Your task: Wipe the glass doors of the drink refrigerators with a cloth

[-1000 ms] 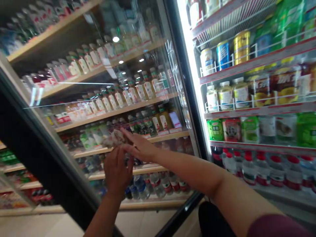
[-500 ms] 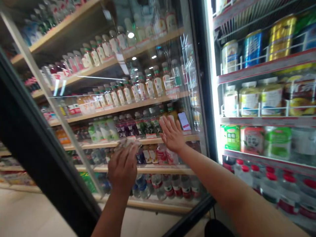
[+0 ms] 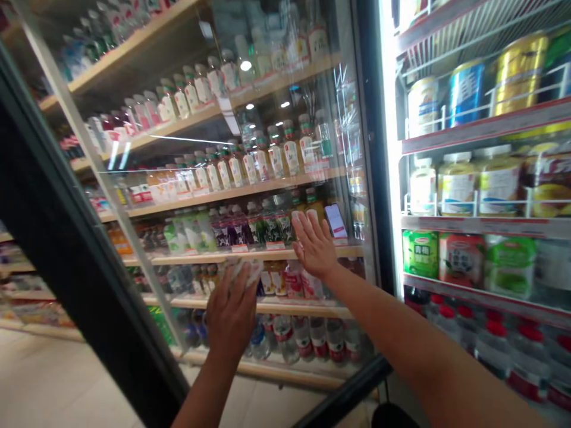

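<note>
Both hands are raised to the glass door (image 3: pixel 378 178) here, as seen in the head view. The left hand (image 3: pixel 232 312) is set lower, its fingers extended and lightly bent, and a pale, crumpled wipe (image 3: pixel 250 270) is pinned under the fingertips! Whether it is cloth or paper cannot be told. It is seen just above the left hand, against the lower middle of the pane, with bottles showing behind it.

And up to the right, the right hand (image 3: pixel 316 248) is spread wide, fingers straight, palm turned to the glass; nothing is seen gripped, though what lies under the palm is hidden. Just beside it a phone (image 3: pixel 335 221) is seen, tilted, its screen lit; on which side of the pane it stands cannot be told.

Through the glass, rows of bottles (image 3: pixel 263 163) are lined up on wooden shelves (image 3: pixel 173 208), and ceiling lights are mirrored in the pane. Over on the right, past the black frame, a cooler is lit by a bright strip (image 3: pixel 392 131): cans (image 3: pixel 466 95) are held on top, jars (image 3: pixel 457 184) beneath, then packs (image 3: pixel 420 254), and red-capped bottles (image 3: pixel 493 345) are crowded below.
</note>
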### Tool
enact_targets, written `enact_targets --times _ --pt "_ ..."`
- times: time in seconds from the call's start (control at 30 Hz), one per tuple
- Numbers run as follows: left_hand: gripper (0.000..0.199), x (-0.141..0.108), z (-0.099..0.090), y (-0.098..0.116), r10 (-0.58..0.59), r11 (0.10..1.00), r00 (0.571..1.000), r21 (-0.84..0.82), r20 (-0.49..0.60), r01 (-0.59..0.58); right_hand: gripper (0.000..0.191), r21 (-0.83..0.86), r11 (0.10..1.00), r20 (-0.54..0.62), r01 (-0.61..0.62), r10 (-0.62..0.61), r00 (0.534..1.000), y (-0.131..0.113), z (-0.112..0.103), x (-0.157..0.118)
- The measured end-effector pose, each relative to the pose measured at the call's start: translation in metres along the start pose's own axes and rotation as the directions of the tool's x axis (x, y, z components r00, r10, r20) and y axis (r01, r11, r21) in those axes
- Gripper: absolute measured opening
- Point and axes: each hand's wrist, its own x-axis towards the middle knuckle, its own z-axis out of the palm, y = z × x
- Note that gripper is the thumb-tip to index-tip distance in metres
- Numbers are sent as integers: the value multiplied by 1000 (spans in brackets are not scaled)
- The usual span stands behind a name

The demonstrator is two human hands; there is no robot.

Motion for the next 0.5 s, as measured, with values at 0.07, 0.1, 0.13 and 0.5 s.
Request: enact_targets --times 0.07,0.1,0.13,0.5 --pt "52 7 -5 -11 -70 996 997 47 -36 72 60 1 1000 10 -5 5 1000 1 -1 0" --pt "54 13 -7 -17 -106 993 992 53 -66 109 60 2 1000 13 -8 8 1000 1 -1 -1" --pt "56 17 -9 -21 -133 990 986 44 -97 138 60 3 1000 14 -12 12 1000 1 -1 -1" --pt "59 -28 4 20 -12 1000 1000 26 15 11 63 77 996 29 -33 31 999 1 -1 -1"
